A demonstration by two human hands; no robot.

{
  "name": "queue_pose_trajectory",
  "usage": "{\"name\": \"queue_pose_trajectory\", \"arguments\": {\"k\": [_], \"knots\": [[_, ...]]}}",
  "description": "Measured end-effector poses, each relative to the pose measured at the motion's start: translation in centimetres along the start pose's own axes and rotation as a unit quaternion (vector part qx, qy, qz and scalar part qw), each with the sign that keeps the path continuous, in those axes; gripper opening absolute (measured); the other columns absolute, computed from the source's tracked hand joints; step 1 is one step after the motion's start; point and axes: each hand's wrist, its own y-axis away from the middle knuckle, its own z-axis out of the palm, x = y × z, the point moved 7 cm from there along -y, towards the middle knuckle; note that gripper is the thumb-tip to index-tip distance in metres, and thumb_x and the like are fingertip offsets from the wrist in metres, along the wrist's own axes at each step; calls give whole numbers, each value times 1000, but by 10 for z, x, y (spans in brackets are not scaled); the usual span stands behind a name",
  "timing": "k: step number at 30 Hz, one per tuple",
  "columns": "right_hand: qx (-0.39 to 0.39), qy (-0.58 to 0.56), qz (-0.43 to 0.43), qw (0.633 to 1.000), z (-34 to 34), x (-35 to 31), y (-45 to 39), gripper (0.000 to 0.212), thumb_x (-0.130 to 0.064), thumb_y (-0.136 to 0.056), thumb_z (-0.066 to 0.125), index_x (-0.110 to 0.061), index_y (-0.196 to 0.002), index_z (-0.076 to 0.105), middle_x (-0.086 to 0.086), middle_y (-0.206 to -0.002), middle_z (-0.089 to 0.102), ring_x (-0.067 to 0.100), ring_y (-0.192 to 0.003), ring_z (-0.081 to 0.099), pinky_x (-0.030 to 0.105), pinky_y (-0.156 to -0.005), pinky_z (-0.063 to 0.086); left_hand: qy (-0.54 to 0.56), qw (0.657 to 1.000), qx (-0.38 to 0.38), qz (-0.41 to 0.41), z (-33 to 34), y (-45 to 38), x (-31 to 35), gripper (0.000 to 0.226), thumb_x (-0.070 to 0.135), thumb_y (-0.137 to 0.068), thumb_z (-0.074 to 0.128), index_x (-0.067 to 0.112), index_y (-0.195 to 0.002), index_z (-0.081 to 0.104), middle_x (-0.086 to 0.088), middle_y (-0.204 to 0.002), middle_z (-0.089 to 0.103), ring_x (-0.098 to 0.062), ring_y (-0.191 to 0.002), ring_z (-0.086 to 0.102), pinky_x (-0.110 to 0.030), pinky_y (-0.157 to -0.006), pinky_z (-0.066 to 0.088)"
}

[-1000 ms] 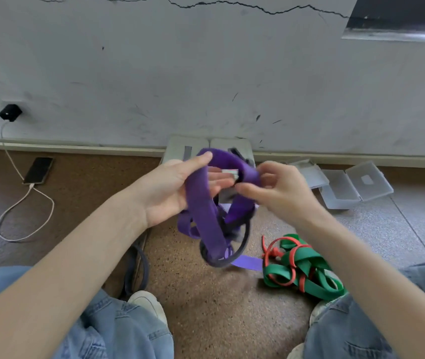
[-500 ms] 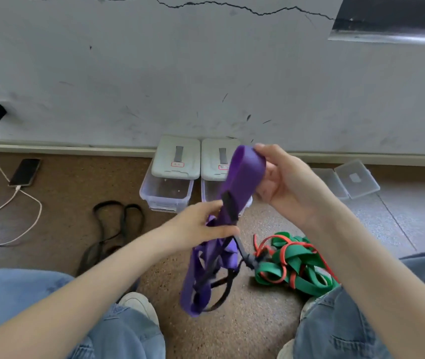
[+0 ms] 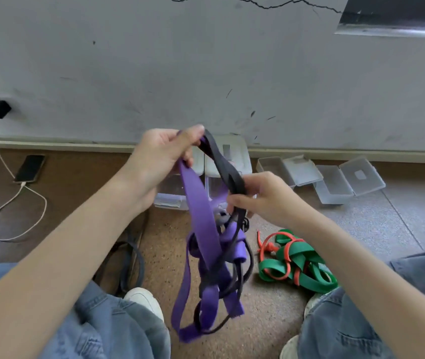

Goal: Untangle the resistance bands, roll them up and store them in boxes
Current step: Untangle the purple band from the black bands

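I'm gripping the knotted wide purple rubber band (image 3: 201, 224) in my left hand (image 3: 159, 156), my right hand (image 3: 258, 198) pinching the thin black rubber band (image 3: 221, 161); nothing's rolling or boxed yet.

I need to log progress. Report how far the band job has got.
Done: nothing stored; the open clear boxes show no bands inside. In hand: the left hand and right hand each have a grip on the purple band and black band, held up and knotted together. Left: that knot, the green and red tangle, the black band on the floor, then rolling and boxing.
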Motion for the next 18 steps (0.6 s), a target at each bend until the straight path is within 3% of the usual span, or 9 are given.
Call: {"name": "queue_pose_trajectory", "arguments": {"k": [2,4,6,9,12,13,14,16,18], "knots": [[20,-144,43,988,0,3,1,8,-1,-88,59,-1,-95,63,14,-76,69,24,-72,68,37,-71,58,7,999,1,-34,-10,-4,-10,24,40,-80,67,16,-79,62,10,-50,56,-4,-49,52,-19,-52,40],[35,-252,33,966,-3,-4,2,9,2,-90,54,1,-98,59,12,-71,69,24,-70,68,33,-66,59,44,992,-79,-93,0,0,-30,61,49,-62,80,15,-108,57,9,-81,70,-2,-74,66,-20,-67,52],[43,-344,14,938,-6,-11,2,9,0,-92,52,-1,-97,59,10,-72,70,22,-70,69,31,-68,59,-12,972,-177,-151,24,18,-57,91,55,-50,83,25,-128,46,10,-114,63,-3,-106,61,-19,-88,49],[73,-420,-9,905,-20,-15,1,9,-3,-93,50,0,-95,58,11,-76,71,22,-72,67,33,-74,58,-249,933,-241,-95,43,33,-75,60,67,-55,73,40,-105,52,18,-102,66,2,-98,61,-14,-82,48],[116,-436,-20,892,-40,-9,2,11,-3,-93,50,-4,-92,61,7,-74,71,14,-65,64,23,-63,55,-321,919,-215,-78,30,24,-73,20,33,-79,72,28,-91,58,8,-74,70,2,-67,64,-13,-57,48],[135,-399,-10,907,-47,-5,1,12,-4,-93,51,-7,-90,63,4,-73,71,11,-63,62,20,-60,53,-280,935,-190,-110,23,22,-67,7,25,-85,66,21,-87,61,5,-65,68,1,-57,62,-13,-46,43],[145,-309,12,940,-53,-1,1,13,-5,-92,53,-9,-88,64,2,-74,70,9,-63,61,18,-59,50,-212,954,-151,-148,16,20,-60,13,26,-89,61,14,-83,63,2,-61,67,-2,-50,60,-13,-38,37],[93,6,85,992,-54,13,0,10,-10,-90,58,-8,-96,66,6,-89,69,13,-79,63,26,-72,50,-44,975,-76,-206,7,14,-45,31,37,-89,56,8,-80,64,-3,-67,67,-7,-43,56,-13,-30,32],[-56,228,144,961,-33,31,5,46,-15,-87,62,-8,-130,50,11,-129,56,23,-115,54,33,-95,43,82,968,-41,-235,12,10,-34,28,40,-86,58,13,-83,60,-9,-76,61,-9,-42,55,-12,-29,33]]}}
